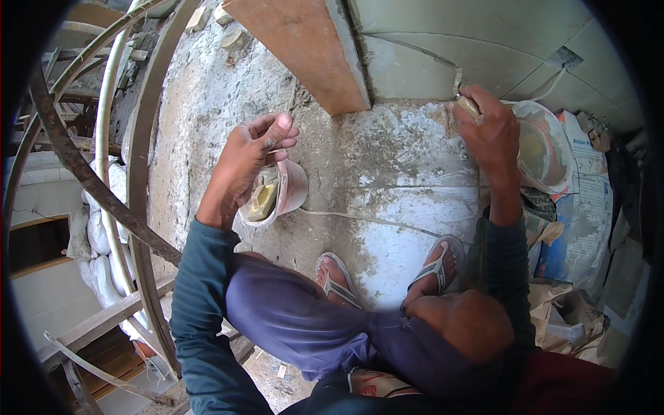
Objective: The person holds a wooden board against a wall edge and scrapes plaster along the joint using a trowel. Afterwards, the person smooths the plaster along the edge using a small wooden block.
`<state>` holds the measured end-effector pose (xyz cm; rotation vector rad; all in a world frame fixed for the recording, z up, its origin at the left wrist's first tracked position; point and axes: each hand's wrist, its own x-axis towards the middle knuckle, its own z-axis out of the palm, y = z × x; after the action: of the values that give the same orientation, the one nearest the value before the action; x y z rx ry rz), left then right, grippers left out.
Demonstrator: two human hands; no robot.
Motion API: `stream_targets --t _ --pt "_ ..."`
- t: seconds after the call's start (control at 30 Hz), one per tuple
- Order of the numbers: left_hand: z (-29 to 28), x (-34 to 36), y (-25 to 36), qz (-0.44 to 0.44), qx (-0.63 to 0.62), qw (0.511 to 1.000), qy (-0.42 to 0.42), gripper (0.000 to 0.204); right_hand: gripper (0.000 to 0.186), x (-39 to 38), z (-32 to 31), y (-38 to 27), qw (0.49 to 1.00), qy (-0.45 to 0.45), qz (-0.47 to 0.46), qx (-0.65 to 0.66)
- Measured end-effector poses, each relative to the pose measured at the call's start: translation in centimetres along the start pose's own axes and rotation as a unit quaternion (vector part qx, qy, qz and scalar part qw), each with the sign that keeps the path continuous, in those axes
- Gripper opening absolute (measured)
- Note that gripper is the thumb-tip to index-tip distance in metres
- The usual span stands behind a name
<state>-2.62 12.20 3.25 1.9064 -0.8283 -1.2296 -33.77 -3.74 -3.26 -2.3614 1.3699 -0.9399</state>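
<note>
My right hand is closed around the pale wooden handle of a small tool, raised near the tiled wall. The tool's head is narrow from this angle, so its exact kind cannot be told; it points at the lower end of a groove cut in the tiles. My left hand is raised with fingers curled and thumb up, a thin pale strip showing at the fingertips. Below it stands a small whitish bucket with a yellowish block-like object inside, partly hidden by my wrist.
A larger round bucket with grey residue stands right of my right hand, beside printed sacks. A brown board leans by the wall. A thin cable crosses the rough floor before my sandalled feet. Curved bars rise at left.
</note>
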Motion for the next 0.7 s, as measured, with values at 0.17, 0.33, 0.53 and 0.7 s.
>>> stream_targets --t 0.17,0.33,0.53,0.7 --pt "-0.2 -0.5 -0.1 -0.009 -0.006 1.000 0.021 0.071 0.024 -0.3 0.8 0.3 0.999 -0.014 0.011 0.037" --pt "-0.4 -0.4 -0.4 -0.012 -0.016 1.000 0.016 0.071 0.029 -2.1 1.4 2.3 0.994 -0.012 0.034 0.106" --pt "-0.3 -0.3 -0.2 -0.021 -0.016 0.999 0.027 0.071 0.035 -3.8 5.3 4.7 0.951 -0.068 0.081 0.290" --pt "0.6 0.6 -0.4 0.069 0.094 0.991 0.066 0.067 0.035 -4.8 10.9 7.7 0.810 -0.205 0.156 0.526"
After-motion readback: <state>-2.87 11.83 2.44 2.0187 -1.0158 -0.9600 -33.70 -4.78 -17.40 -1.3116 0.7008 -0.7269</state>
